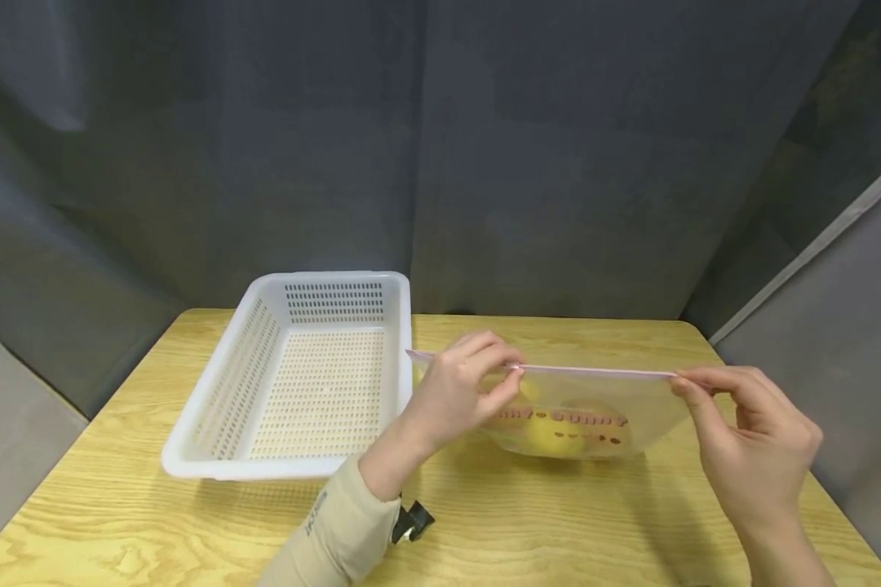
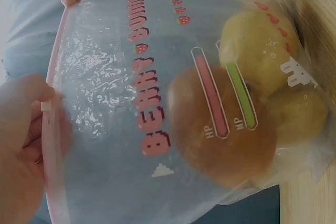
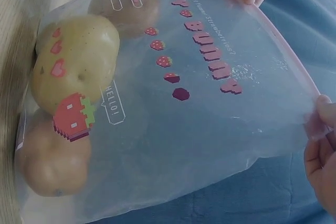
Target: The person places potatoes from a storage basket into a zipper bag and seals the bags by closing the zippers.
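A translucent zip bag (image 1: 657, 399) with pink "BERRY BUNNY" print stands on the table, its pink zipper strip (image 1: 602, 372) held up and stretched sideways. My left hand (image 1: 458, 387) pinches the strip at the small white slider (image 2: 46, 106), left of the middle. At the strip's right end, my right hand (image 1: 759, 432) pinches the bag's corner between thumb and fingers. Several potatoes lie in the bottom of the bag: a yellowish one (image 3: 97, 40), a browner one (image 2: 226, 161) and others, blurred by the plastic. Whether the zipper is sealed right of the slider is unclear.
A white plastic basket (image 1: 405, 326) with slotted walls stands on the wooden table (image 1: 543, 522), left of the bag. Its perforated floor is bare. Dark grey curtains (image 1: 543, 163) hang behind the table. A small black clip-like piece (image 1: 413, 522) shows beside the left sleeve.
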The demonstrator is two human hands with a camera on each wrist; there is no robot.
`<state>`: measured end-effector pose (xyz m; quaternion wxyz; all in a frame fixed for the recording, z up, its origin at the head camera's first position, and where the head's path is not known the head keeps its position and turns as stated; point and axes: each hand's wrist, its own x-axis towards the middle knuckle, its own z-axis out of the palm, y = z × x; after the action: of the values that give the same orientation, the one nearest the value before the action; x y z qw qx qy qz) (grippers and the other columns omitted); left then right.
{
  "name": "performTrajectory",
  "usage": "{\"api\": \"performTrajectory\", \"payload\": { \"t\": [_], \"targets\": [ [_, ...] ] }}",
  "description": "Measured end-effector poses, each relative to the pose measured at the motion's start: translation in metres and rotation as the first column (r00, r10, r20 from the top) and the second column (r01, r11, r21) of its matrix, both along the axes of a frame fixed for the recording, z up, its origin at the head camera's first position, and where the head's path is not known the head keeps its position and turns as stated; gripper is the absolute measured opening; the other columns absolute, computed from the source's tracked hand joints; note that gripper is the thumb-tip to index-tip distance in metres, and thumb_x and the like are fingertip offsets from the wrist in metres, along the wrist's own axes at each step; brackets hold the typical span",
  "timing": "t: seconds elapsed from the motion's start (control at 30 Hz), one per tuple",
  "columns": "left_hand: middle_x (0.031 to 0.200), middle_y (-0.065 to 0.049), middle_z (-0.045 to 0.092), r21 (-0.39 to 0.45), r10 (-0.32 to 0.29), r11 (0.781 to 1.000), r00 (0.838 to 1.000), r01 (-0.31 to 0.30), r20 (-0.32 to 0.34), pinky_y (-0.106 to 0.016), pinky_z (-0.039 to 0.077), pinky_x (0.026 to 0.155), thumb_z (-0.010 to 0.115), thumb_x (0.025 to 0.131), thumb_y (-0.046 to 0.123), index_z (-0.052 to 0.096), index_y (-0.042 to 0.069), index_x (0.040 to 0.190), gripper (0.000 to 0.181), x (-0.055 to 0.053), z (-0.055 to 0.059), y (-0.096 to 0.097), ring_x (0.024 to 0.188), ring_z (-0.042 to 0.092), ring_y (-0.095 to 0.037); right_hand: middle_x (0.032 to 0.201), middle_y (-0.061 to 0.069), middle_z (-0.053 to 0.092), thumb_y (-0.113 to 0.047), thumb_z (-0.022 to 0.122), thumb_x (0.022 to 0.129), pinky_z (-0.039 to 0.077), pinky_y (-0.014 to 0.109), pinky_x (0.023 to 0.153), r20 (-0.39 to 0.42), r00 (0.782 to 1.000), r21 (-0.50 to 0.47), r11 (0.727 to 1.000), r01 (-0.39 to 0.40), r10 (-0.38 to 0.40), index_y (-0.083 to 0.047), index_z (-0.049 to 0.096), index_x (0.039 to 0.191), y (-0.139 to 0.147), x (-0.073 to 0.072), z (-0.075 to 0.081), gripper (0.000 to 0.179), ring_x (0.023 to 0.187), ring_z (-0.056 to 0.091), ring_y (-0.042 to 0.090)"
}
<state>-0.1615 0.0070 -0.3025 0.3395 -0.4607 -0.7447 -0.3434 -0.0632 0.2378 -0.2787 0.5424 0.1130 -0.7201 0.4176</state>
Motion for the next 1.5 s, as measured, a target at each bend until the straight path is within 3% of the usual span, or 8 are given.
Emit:
{"api": "performTrajectory", "payload": {
  "t": [0.23, 0.5, 0.77, 1.03, 1.2, 1.37, 1.5],
  "targets": [
    [0.082, 0.0, 0.063, 0.061, -0.011, 0.998, 0.997, 0.007, 0.071, -0.011, 0.047, 0.074, 0.062, 0.08, 0.007, 0.067, 0.007, 0.083, 0.005, -0.008, -0.002, -0.011, 0.078, 0.062, -0.008, 0.07, 0.002, 0.066, 0.023, 0.064, 0.066, 0.047, 0.013, 0.07, -0.048, 0.992, -0.168, 0.978, -0.123, 0.117, 0.019, 0.063, 0.071, 0.015, -0.002, 0.003, 0.007, 0.066, 0.06, 0.006],
    [0.082, 0.001, 0.063, 0.033, -0.008, 0.999, 0.999, 0.006, 0.041, -0.013, 0.047, 0.075, 0.062, 0.081, 0.01, 0.067, 0.008, 0.085, 0.006, -0.011, -0.004, -0.013, 0.079, 0.061, -0.008, 0.072, -0.003, 0.066, 0.02, 0.068, 0.065, 0.047, 0.01, 0.069, 0.015, 0.998, -0.106, 0.992, -0.066, 0.068, 0.021, 0.061, 0.073, 0.024, -0.002, 0.0, 0.01, 0.067, 0.061, 0.003],
    [0.083, 0.001, 0.064, 0.043, 0.023, 0.999, 1.0, -0.023, 0.017, -0.014, 0.048, 0.074, 0.064, 0.08, 0.009, 0.068, 0.008, 0.085, 0.007, -0.011, -0.003, -0.02, 0.079, 0.061, -0.009, 0.071, 0.0, 0.067, 0.017, 0.07, 0.065, 0.044, 0.009, 0.065, -0.013, 0.997, -0.084, 0.994, -0.073, 0.072, 0.018, 0.063, 0.072, 0.027, -0.002, 0.002, 0.009, 0.066, 0.06, 0.001],
    [0.079, 0.002, 0.065, 0.033, 0.056, 0.998, 0.996, -0.054, -0.065, -0.021, 0.048, 0.074, 0.066, 0.079, 0.014, 0.07, 0.011, 0.083, 0.006, -0.014, 0.0, -0.028, 0.075, 0.06, -0.01, 0.073, -0.003, 0.067, 0.015, 0.07, 0.066, 0.042, 0.008, 0.064, 0.002, 0.999, -0.046, 0.998, -0.041, 0.041, 0.017, 0.064, 0.073, 0.028, -0.001, 0.003, 0.009, 0.067, 0.059, -0.001],
    [0.08, 0.003, 0.064, 0.037, 0.062, 0.998, 0.996, -0.06, -0.056, -0.02, 0.048, 0.07, 0.067, 0.08, 0.016, 0.071, 0.013, 0.085, 0.007, -0.016, -0.001, -0.033, 0.076, 0.059, -0.01, 0.073, -0.004, 0.067, 0.015, 0.07, 0.066, 0.042, 0.007, 0.064, 0.004, 1.0, -0.042, 0.999, -0.03, 0.031, 0.017, 0.065, 0.073, 0.03, -0.001, 0.003, 0.009, 0.066, 0.058, -0.001],
    [0.081, 0.005, 0.065, 0.02, 0.109, 0.994, 0.992, -0.108, -0.06, -0.024, 0.046, 0.076, 0.067, 0.081, 0.024, 0.071, 0.017, 0.086, 0.01, -0.015, -0.002, -0.036, 0.081, 0.059, -0.011, 0.073, -0.004, 0.067, 0.015, 0.07, 0.066, 0.042, 0.007, 0.063, 0.012, 1.0, -0.049, 0.998, -0.027, 0.027, 0.016, 0.065, 0.074, 0.032, 0.0, 0.004, 0.009, 0.066, 0.059, -0.001],
    [0.081, 0.006, 0.065, 0.027, 0.112, 0.994, 0.992, -0.11, -0.064, -0.025, 0.046, 0.077, 0.068, 0.08, 0.025, 0.072, 0.017, 0.085, 0.01, -0.014, -0.001, -0.038, 0.081, 0.059, -0.012, 0.073, -0.003, 0.067, 0.016, 0.07, 0.067, 0.042, 0.007, 0.062, 0.011, 0.999, -0.052, 0.998, -0.032, 0.032, 0.016, 0.065, 0.073, 0.032, 0.001, 0.004, 0.008, 0.066, 0.059, -0.001]
  ]
}}
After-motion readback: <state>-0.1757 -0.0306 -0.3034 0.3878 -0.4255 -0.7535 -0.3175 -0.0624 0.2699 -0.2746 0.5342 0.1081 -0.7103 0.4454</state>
